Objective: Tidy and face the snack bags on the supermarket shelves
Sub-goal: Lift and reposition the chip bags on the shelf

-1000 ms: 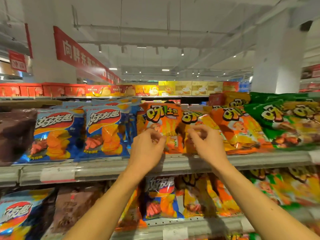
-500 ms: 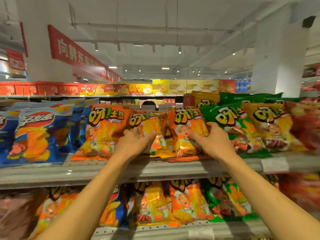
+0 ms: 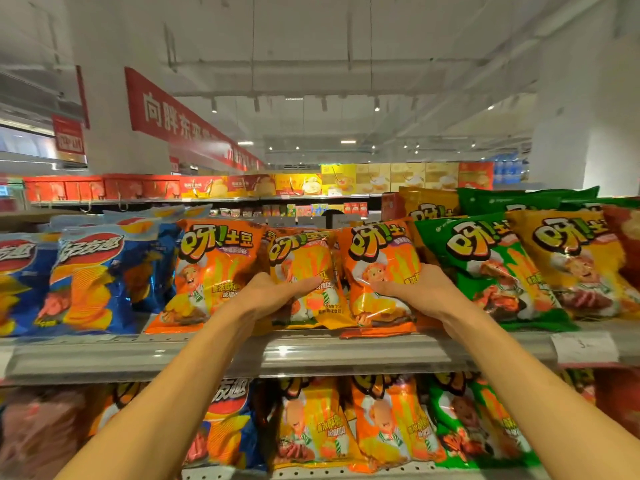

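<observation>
Orange bag (image 3: 214, 271) left of my left hand (image 3: 266, 296) reads 呀!土豆 across its top; the same logo shows on the orange bag (image 3: 377, 268) my right hand (image 3: 415, 292) grips, on the green bag (image 3: 491, 265) and on the yellow bag (image 3: 571, 258) further right. Blue bags (image 3: 86, 278) carry 好友趣 in a red oval. Red hanging banner (image 3: 173, 116) starts 向胖东; later characters blur. Shelf price tag (image 3: 583, 348) is unreadable.

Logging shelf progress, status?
Left hand grips middle orange bag. Right hand grips right orange bag. Both bags on upper shelf. Nothing blocking.
</observation>
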A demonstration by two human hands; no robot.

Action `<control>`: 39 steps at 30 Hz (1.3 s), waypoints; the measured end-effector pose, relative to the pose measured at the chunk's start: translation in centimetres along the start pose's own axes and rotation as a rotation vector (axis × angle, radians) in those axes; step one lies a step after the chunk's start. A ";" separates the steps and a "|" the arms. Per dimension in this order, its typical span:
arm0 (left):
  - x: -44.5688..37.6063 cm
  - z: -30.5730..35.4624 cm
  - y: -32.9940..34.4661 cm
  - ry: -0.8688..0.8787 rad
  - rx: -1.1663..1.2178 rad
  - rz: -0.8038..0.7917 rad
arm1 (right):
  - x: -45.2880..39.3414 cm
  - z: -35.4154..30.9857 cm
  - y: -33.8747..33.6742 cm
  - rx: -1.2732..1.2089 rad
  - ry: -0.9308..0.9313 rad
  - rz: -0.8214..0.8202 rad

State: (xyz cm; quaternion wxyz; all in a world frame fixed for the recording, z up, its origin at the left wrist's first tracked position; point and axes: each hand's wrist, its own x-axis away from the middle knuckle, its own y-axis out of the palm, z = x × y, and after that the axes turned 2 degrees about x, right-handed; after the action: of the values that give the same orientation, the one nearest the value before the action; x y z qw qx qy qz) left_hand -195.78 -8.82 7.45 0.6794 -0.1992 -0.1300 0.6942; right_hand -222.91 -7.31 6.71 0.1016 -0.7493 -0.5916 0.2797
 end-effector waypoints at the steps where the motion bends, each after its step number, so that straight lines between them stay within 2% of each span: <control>1: 0.0 -0.1 0.0 0.003 0.011 0.003 | 0.1 -0.1 0.0 0.022 -0.021 0.010; 8: 0.4 0.2 0.5 0.071 0.072 0.037 | 1.3 -1.8 -1.4 0.254 -0.095 0.167; 15: 0.1 2.1 3.1 0.216 0.276 0.097 | 3.4 -0.6 -5.4 0.181 -0.112 0.360; 20: -0.4 3.3 7.3 0.315 0.288 0.068 | 5.4 1.2 -9.4 0.037 -0.095 0.434; 29: -0.9 5.2 14.2 0.319 0.104 -0.020 | 7.6 2.4 -12.3 -0.086 -0.136 0.505; 36: -0.4 5.5 14.5 0.297 0.035 -0.051 | 8.2 2.0 -10.4 -0.088 -0.162 0.477; 39: -0.3 5.2 13.6 0.328 -0.063 -0.051 | 7.9 1.1 -9.1 -0.080 -0.152 0.455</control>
State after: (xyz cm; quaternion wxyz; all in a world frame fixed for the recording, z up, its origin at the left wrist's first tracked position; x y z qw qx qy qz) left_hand -210.24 -9.25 5.93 0.7021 -0.3276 -0.0443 0.6306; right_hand -229.99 2.50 7.83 -0.0385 -0.8435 -0.4240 0.3274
